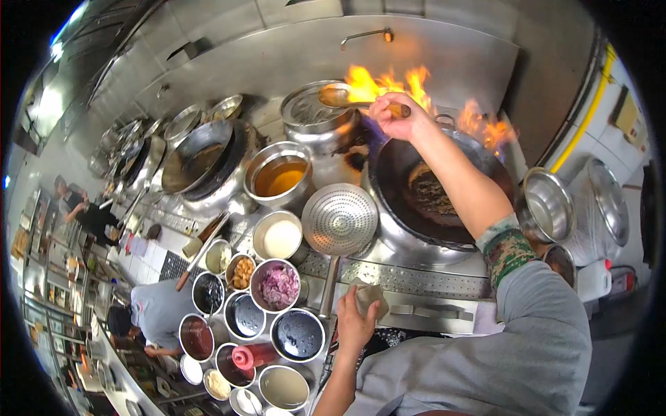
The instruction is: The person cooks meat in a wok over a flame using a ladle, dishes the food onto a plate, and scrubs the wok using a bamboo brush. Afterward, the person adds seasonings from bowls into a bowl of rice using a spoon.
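My right hand (pixel 393 116) is closed around the wooden handle of a ladle (pixel 336 96), raised at the back edge of a large black wok (pixel 433 191). Dark food or liquid lies in the wok, and flames (pixel 388 83) rise behind it. My left hand (pixel 356 323), low in front of the stove, has its fingers around a greyish-beige cloth (pixel 371 299). Near that hand is the handle of a perforated metal strainer (pixel 340 219), which rests left of the wok.
Left of the strainer stand a pot of amber liquid (pixel 280 179), a bowl of chopped onions (pixel 279 285) and several sauce containers. Metal bowls (pixel 548 206) stand at the right. Two people (pixel 159 312) are at the far left. A faucet (pixel 368 36) is above the stove.
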Tool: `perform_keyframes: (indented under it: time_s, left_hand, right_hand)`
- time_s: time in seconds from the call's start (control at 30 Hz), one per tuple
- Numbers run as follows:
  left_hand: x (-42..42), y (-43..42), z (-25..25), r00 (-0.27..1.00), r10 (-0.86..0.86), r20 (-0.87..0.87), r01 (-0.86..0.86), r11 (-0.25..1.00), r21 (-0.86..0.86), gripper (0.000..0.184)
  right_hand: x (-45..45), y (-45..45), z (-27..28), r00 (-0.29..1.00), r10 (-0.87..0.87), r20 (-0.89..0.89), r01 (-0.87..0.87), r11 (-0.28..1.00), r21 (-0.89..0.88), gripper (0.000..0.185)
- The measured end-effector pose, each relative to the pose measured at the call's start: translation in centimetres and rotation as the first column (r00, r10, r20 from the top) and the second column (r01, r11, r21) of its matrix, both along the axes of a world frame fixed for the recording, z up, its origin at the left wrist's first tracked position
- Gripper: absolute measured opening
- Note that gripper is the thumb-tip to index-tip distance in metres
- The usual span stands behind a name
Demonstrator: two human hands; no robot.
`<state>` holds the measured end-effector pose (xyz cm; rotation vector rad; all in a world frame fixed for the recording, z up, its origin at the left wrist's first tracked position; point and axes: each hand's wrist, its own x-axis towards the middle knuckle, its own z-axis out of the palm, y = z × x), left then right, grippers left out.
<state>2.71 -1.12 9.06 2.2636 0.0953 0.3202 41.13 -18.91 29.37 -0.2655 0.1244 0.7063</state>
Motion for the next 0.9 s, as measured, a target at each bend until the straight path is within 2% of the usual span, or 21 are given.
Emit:
perform_keyframes:
  time_s: [0.03,0.07,0.1,0.17,0.2,0.23,0.27,0.33,0.37,0.4,0.47,0.57,0.6,0.63,0.67,0.7,0.73,0.8,0.9]
  left_hand:
    - [0.3,-0.3,-0.3,0.997,0.000,-0.076,-0.002,1.000,-0.027,0.068]
    - [0.6,-0.7,-0.3,0.999,0.006,-0.037,-0.006,1.000,0.016,0.068]
    - [1.1,-1.0,-0.1,1.000,0.019,-0.002,-0.019,0.998,0.061,0.068]
    - [2.3,-1.9,1.0,0.997,0.012,0.074,-0.020,0.995,0.099,0.070]
    - [3.2,-3.0,1.2,0.986,-0.013,0.169,-0.002,0.996,0.086,0.067]
    - [4.2,-4.2,3.0,0.972,-0.080,0.221,0.072,0.996,0.046,0.059]
    - [4.8,-5.8,5.9,0.973,-0.091,0.211,0.097,0.995,-0.018,0.052]
    - [6.7,-8.6,7.3,0.918,-0.241,0.313,0.252,0.968,0.008,0.051]
    - [7.4,-10.0,8.1,0.897,-0.301,0.324,0.312,0.950,0.017,0.052]
    - [7.6,-11.5,8.9,0.880,-0.335,0.336,0.341,0.939,0.045,0.049]
    - [8.3,-13.8,9.5,0.862,-0.432,0.265,0.432,0.900,0.059,0.042]
    - [9.5,-16.4,8.8,0.837,-0.547,-0.009,0.539,0.822,0.183,0.036]
    - [9.6,-17.2,8.3,0.846,-0.532,-0.045,0.525,0.812,0.256,0.031]
    - [9.8,-17.6,6.7,0.851,-0.502,0.155,0.473,0.861,0.189,0.026]
    - [10.5,-17.8,5.5,0.804,-0.518,0.292,0.495,0.855,0.156,0.021]
    - [10.7,-18.1,5.5,0.798,-0.494,0.346,0.461,0.869,0.179,0.017]
    - [10.7,-18.5,5.9,0.821,-0.487,0.298,0.433,0.871,0.232,0.016]
    - [10.7,-18.2,7.3,0.826,-0.536,0.178,0.486,0.835,0.260,0.017]
    - [10.9,-17.9,8.4,0.823,-0.558,0.107,0.521,0.816,0.251,0.018]
  right_hand:
    - [-1.4,-1.6,0.2,0.999,0.004,-0.041,-0.002,0.998,0.064,0.008]
    - [-2.6,-3.4,0.0,0.999,0.041,0.021,-0.043,0.994,0.097,0.016]
    - [-3.9,-4.9,-0.5,0.981,-0.073,0.182,0.072,0.997,0.012,0.017]
    - [-7.9,-8.4,0.1,0.975,-0.084,0.206,0.090,0.996,-0.022,0.022]
    - [-8.8,-10.8,-0.2,0.977,0.010,0.213,-0.007,1.000,-0.014,0.017]
    - [-11.1,-11.8,0.7,0.964,-0.090,0.251,0.149,0.962,-0.227,0.013]
    - [-12.9,-13.3,1.3,0.960,-0.029,0.278,0.116,0.946,-0.302,0.010]
    - [-14.6,-17.2,0.3,0.954,0.010,0.299,0.106,0.923,-0.370,0.011]
    - [-15.3,-19.0,-0.1,0.966,-0.001,0.258,0.129,0.869,-0.478,0.012]
    - [-16.7,-20.2,0.3,0.984,0.010,0.176,0.083,0.853,-0.516,0.014]
    - [-18.2,-22.2,-0.7,0.982,0.005,0.190,0.109,0.803,-0.586,0.022]
    - [-21.3,-25.4,-1.2,0.968,0.015,0.252,0.185,0.637,-0.748,0.033]
    - [-22.5,-25.5,-0.6,0.964,0.041,0.264,0.196,0.562,-0.803,0.039]
    - [-23.8,-25.1,-0.1,0.941,0.098,0.323,0.221,0.543,-0.810,0.041]
    - [-24.2,-26.1,-1.2,0.936,0.070,0.344,0.283,0.427,-0.859,0.042]
    - [-25.2,-26.0,-0.5,0.941,0.084,0.329,0.279,0.361,-0.890,0.044]
    - [-25.2,-27.3,-0.7,0.940,0.205,0.273,0.209,0.285,-0.936,0.049]
    - [-25.8,-28.8,-1.9,0.935,0.207,0.288,0.243,0.216,-0.946,0.052]
    - [-26.1,-29.5,-2.4,0.871,0.405,0.279,0.344,-0.095,-0.934,0.053]
